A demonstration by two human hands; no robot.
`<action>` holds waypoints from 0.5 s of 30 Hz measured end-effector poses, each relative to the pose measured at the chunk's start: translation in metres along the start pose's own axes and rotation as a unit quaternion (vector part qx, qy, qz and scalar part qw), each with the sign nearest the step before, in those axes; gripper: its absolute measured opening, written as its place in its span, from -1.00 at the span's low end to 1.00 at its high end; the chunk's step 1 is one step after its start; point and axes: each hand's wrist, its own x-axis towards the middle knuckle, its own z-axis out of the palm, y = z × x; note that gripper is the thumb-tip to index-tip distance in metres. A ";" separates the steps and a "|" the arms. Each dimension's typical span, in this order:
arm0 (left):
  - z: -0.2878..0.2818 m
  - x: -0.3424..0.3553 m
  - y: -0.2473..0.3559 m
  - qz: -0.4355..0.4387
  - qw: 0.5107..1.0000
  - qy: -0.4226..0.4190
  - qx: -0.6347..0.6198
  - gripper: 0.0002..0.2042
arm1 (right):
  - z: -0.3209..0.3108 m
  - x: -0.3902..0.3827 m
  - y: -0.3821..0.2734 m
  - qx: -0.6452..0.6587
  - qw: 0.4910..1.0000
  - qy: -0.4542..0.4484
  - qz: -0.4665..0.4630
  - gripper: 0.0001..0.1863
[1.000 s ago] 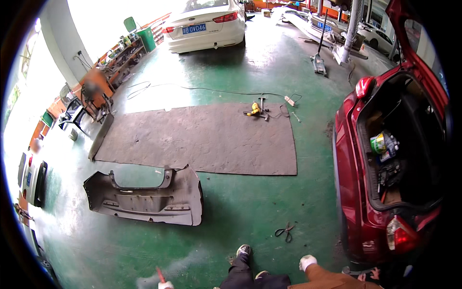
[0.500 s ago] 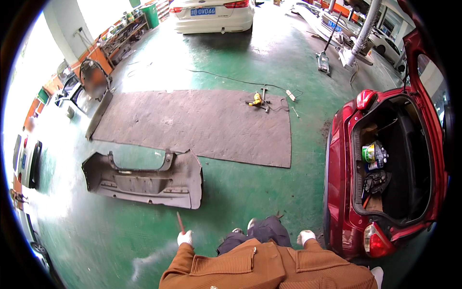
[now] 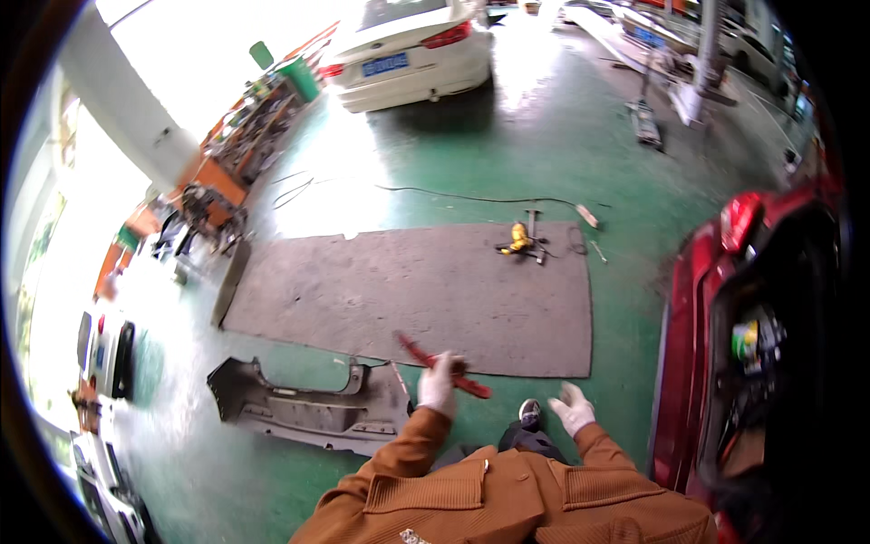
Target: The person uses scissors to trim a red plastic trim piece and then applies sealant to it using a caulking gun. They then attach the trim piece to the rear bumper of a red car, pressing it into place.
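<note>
My left hand (image 3: 437,385), in a white glove, is closed around a long, narrow red tool (image 3: 472,387) whose exact kind is blurred. The tool slants across the hand, one end up toward the grey mat and the other down to the right. My right hand (image 3: 572,409), also gloved in white, is raised off to the right with its fingers apart and nothing in it. A grey car bumper (image 3: 313,408) lies on the floor to the left of my left hand, its hollow side showing.
A worn grey mat (image 3: 399,290) covers the floor ahead, with a yellow power tool (image 3: 518,238) on it and a cord nearby. At right stands a red car (image 3: 681,363) with its boot open. Farther off are a white car (image 3: 412,63) and a floor jack (image 3: 644,124).
My left hand has risen with the red tool and moved right, in front of my body. My right hand has lifted, its fingers now spread. The view has turned and shifted.
</note>
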 end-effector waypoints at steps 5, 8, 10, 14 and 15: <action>0.101 0.051 0.013 -0.043 0.999 -0.025 -0.013 -0.58 | 0.040 0.104 -0.246 -0.193 0.924 -0.312 -0.112 -0.02; 0.105 0.108 0.036 -0.051 0.991 -0.012 0.124 -0.50 | 0.079 0.177 -0.242 -0.221 0.922 -0.281 -0.146 -0.20; 0.088 0.157 0.065 -0.010 0.982 0.038 0.185 -0.46 | 0.093 0.223 -0.254 -0.144 0.945 -0.276 -0.098 -0.24; 0.071 0.251 0.171 0.072 0.995 -0.061 0.011 -0.57 | 0.066 0.360 -0.133 -0.152 0.975 -0.159 0.008 -0.42; 0.067 0.277 0.203 0.079 0.988 -0.107 -0.084 -0.57 | 0.049 0.380 -0.104 -0.176 0.977 -0.112 0.047 -0.38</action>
